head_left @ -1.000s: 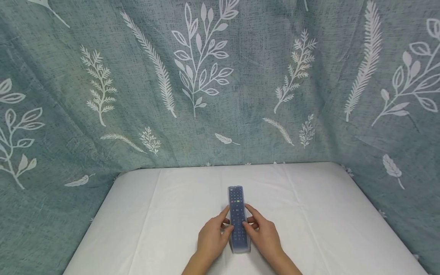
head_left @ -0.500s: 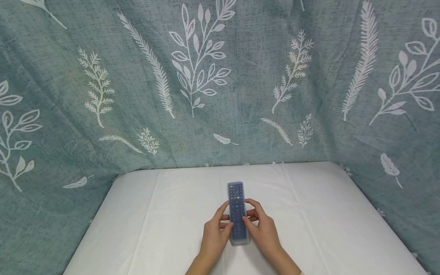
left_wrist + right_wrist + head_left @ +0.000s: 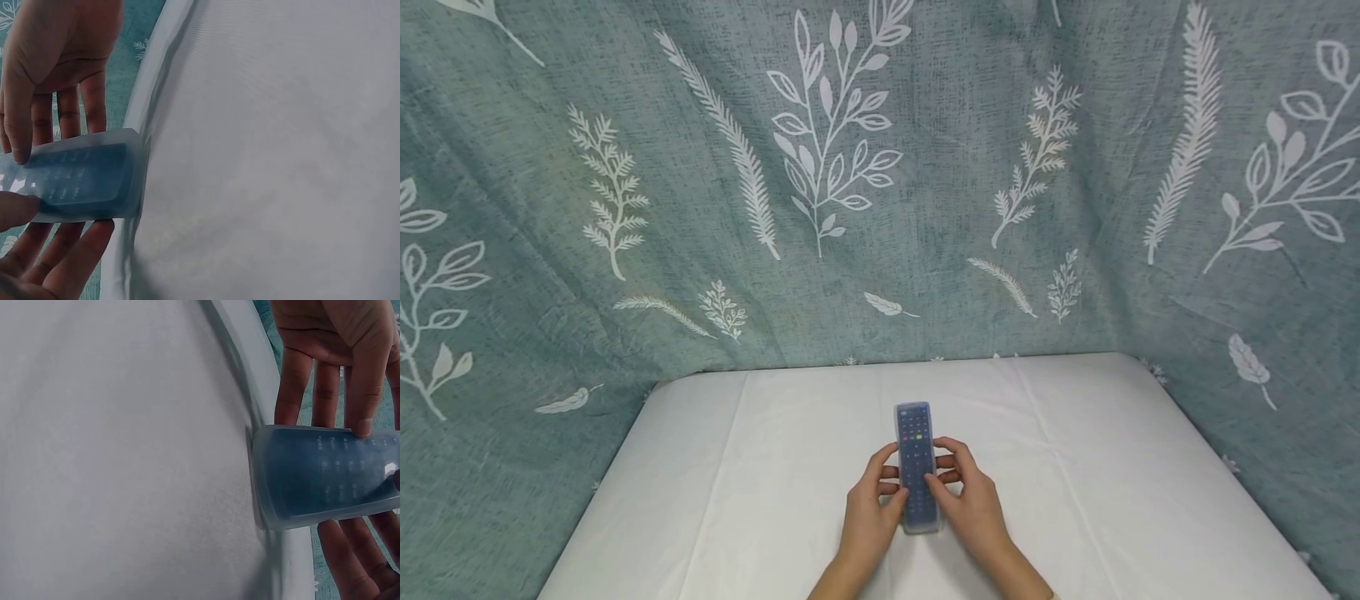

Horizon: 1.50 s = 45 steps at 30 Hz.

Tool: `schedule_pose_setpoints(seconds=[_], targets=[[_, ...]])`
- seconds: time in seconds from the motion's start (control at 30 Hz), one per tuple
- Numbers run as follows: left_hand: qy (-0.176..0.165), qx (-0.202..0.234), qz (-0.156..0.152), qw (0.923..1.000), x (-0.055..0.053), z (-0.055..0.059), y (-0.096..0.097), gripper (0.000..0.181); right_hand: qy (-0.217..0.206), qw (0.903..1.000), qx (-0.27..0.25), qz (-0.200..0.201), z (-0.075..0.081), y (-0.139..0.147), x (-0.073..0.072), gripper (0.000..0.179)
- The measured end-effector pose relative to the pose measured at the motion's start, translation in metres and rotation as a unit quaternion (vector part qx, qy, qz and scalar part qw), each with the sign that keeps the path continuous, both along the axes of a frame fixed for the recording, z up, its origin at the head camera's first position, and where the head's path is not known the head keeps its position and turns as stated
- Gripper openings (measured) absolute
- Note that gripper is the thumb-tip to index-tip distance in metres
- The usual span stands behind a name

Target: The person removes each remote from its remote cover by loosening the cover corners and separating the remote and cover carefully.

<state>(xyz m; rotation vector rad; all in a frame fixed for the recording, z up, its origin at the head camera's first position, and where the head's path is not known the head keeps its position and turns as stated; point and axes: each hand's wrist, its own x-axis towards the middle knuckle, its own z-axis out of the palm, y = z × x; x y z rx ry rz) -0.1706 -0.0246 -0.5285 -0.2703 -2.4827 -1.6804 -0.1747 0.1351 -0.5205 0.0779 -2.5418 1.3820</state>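
A dark blue remote control (image 3: 917, 462) in a clear sleeve points away from me, held between both hands over the white table. My left hand (image 3: 867, 515) grips its left edge, thumb on the near part of the face and fingers along the side. On the opposite edge, my right hand (image 3: 976, 504) grips it the same way, thumb over the buttons. Both wrist views show the sleeve's rounded near end (image 3: 132, 175) sticking out past the hands. Fingers of both hands reach beneath the remote control, where their tips are partly hidden.
The white-covered table (image 3: 775, 450) spreads around the hands on all sides. Behind it and along its left and right edges hangs a grey-green curtain (image 3: 925, 275) with white leaf prints.
Both hands moved the remote control slightly away from me and up, then it dipped a little at its far end. The grip of both hands stayed on its edges.
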Motion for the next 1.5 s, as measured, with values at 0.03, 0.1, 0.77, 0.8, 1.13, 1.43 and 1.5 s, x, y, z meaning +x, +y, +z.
schedule_pose_setpoints(seconds=[0.03, 0.1, 0.77, 0.8, 1.13, 1.43, 1.5], targets=[[-0.003, -0.001, 0.0, 1.0, 0.0, 0.0, 0.0, 0.068, 0.0, 1.0, -0.002, 0.001, 0.0, 0.0, 0.0, 0.055], [-0.01, 0.0, 0.0, 1.0, 0.0, 0.0, 0.0, 0.068, 0.0, 1.0, -0.003, 0.001, 0.0, -0.001, 0.0, 0.055], [0.001, -0.008, -0.018, 0.9998, 0.002, 0.001, -0.003, 0.066, -0.043, 0.999, 0.005, 0.004, 0.009, 0.002, 0.0, 0.036], [0.002, -0.009, -0.018, 0.9998, 0.002, 0.001, -0.003, 0.066, -0.045, 0.999, 0.002, 0.006, 0.01, 0.003, 0.0, 0.036], [0.033, -0.009, -0.011, 0.9994, 0.003, 0.0, -0.002, 0.065, -0.04, 0.999, -0.01, 0.014, 0.013, 0.005, -0.001, 0.032], [0.027, 0.017, 0.029, 0.9991, 0.004, 0.001, -0.003, 0.04, -0.018, 0.9995, -0.017, 0.017, 0.015, 0.005, -0.001, 0.031], [0.002, 0.038, 0.034, 0.9987, 0.004, 0.002, -0.004, 0.034, -0.015, 0.9994, -0.023, 0.02, 0.015, 0.004, -0.001, 0.032]])
